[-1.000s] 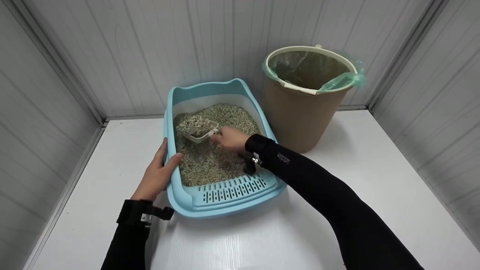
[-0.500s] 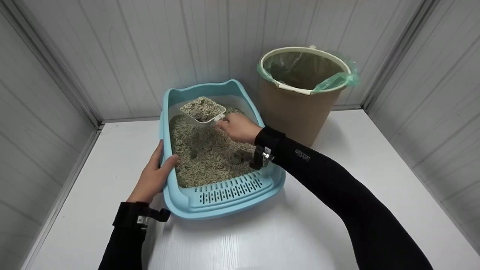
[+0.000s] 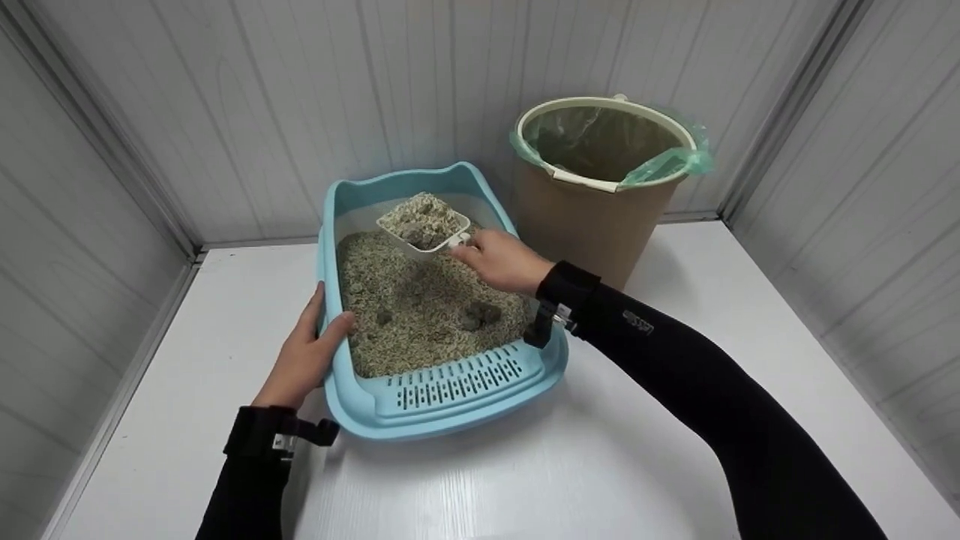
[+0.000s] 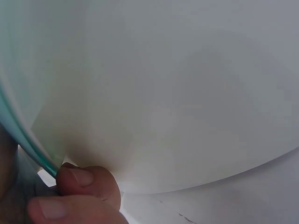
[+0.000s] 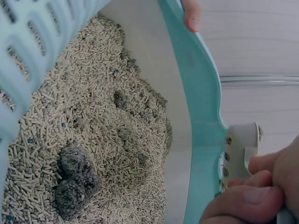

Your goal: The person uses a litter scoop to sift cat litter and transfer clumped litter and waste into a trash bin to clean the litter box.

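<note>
My right hand [image 3: 506, 261] grips the handle of a white litter scoop [image 3: 460, 240], which is heaped with pale pellet litter and held above the bed of litter. In the right wrist view, curled fingers [image 5: 247, 200] wrap the handle beside the scoop [image 5: 240, 144]. The blue litter box [image 3: 442, 427] holds litter [image 3: 412, 349] with dark clumps [image 3: 480, 315] on its surface; the same clumps [image 5: 77, 182] appear close up in the right wrist view. My left hand [image 3: 304, 356] grips the box's left rim, thumb inside and fingers outside. Its fingertips [image 4: 88, 182] curl at the box's wall in the left wrist view.
A brown bin [image 3: 577, 232] lined with a green bag [image 3: 667, 166] stands right behind the box, against the back wall [image 3: 300, 112]. Both stand on a white table [image 3: 450, 495], with panel walls on the left and right.
The right hand has lifted the loaded scoop out of the litter, then moved it slightly right. Dark clumps formerly behind the hand now show. The left hand keeps its grip on the rim.
</note>
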The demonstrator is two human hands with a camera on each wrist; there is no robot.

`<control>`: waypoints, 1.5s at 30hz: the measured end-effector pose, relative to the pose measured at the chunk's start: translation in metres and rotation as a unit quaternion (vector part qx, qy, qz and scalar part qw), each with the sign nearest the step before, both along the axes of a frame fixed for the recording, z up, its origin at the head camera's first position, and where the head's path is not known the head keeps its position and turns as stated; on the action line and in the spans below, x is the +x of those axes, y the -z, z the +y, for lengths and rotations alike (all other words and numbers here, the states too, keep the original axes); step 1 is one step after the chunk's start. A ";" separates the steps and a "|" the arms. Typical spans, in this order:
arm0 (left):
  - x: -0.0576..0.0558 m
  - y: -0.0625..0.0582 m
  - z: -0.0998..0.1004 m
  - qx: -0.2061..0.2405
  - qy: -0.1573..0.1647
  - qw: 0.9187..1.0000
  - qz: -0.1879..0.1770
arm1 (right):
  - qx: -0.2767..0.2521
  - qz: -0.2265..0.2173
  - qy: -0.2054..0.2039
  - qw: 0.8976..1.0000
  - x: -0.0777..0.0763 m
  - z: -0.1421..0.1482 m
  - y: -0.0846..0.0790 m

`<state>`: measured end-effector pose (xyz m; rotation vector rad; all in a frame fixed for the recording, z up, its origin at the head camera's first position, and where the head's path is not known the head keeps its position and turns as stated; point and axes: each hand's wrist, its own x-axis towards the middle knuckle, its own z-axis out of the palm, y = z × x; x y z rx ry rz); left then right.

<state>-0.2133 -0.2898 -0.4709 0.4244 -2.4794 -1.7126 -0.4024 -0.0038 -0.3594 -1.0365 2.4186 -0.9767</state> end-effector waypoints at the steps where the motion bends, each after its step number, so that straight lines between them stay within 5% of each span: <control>1: 0.000 0.000 0.000 0.001 0.000 1.000 0.001 | -0.001 -0.001 0.002 1.000 0.001 0.001 0.000; 45: -0.001 0.000 0.000 -0.008 -0.002 1.000 -0.001 | 0.021 0.057 0.045 0.997 -0.009 0.019 0.004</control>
